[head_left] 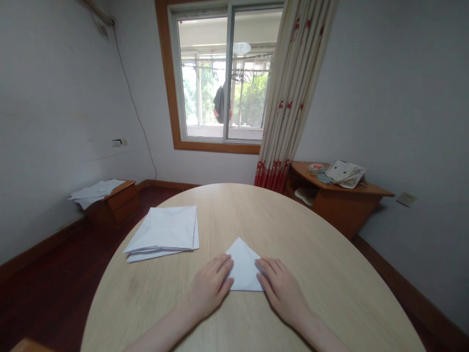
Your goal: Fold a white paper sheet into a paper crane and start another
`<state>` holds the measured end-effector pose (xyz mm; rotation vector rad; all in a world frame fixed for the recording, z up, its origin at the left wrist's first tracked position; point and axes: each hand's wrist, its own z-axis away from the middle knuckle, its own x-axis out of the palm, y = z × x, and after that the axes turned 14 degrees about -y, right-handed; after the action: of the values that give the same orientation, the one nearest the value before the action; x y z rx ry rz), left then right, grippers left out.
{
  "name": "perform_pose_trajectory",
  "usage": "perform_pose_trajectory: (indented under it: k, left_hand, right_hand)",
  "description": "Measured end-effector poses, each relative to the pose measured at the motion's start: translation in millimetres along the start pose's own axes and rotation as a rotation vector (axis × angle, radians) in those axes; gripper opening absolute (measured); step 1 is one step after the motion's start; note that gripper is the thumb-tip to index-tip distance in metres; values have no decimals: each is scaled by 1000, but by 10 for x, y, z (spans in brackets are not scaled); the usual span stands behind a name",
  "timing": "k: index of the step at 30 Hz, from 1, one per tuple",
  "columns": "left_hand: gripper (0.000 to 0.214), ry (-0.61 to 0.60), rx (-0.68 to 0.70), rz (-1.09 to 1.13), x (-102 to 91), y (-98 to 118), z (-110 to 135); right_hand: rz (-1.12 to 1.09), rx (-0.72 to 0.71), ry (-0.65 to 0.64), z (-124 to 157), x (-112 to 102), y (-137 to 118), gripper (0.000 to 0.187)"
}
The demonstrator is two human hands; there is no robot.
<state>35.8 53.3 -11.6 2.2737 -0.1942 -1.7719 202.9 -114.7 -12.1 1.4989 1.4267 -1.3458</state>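
Note:
A white sheet of paper (243, 269), folded to a point at the far end and straight along its near edge, lies flat on the round table (234, 325). My left hand (212, 283) rests at its left side, fingertips and thumb on the paper's edge, with the thumb apart from the fingers. On the opposite side, my right hand (280, 286) lies the same way, its fingers stretched over the right edge. Neither hand lifts the paper. The fingers cover parts of both side edges.
A stack of folded white paper (163, 230) sits on the table's left part. Beyond the table are a low wooden cabinet (124, 203) at left and a corner desk (333, 205) at right, bearing a cloth bag (346, 173). A curtain (286, 98) hangs beside the window (225, 78).

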Motion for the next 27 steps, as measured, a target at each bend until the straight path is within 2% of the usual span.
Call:
perform_pose_trajectory:
  k: [5, 8, 16, 23, 27]
  left_hand:
    - [41, -130, -134, 119, 70, 36, -8]
    - [45, -163, -196, 149, 103, 63, -28]
    - [51, -96, -259, 75, 271, 119, -72]
    - [54, -86, -281, 46, 260, 122, -92]
    - [51, -60, -268, 35, 276, 75, -91]
  right_hand:
    - [-145, 40, -118, -41, 146, -57, 44]
    - [-165, 77, -219, -47, 220, -47, 54]
    - [-110, 63, -266, -53, 273, -50, 56]
    - [-100, 77, -331, -71, 205, -72, 58]
    - [-116, 61, -313, -71, 195, -59, 54]
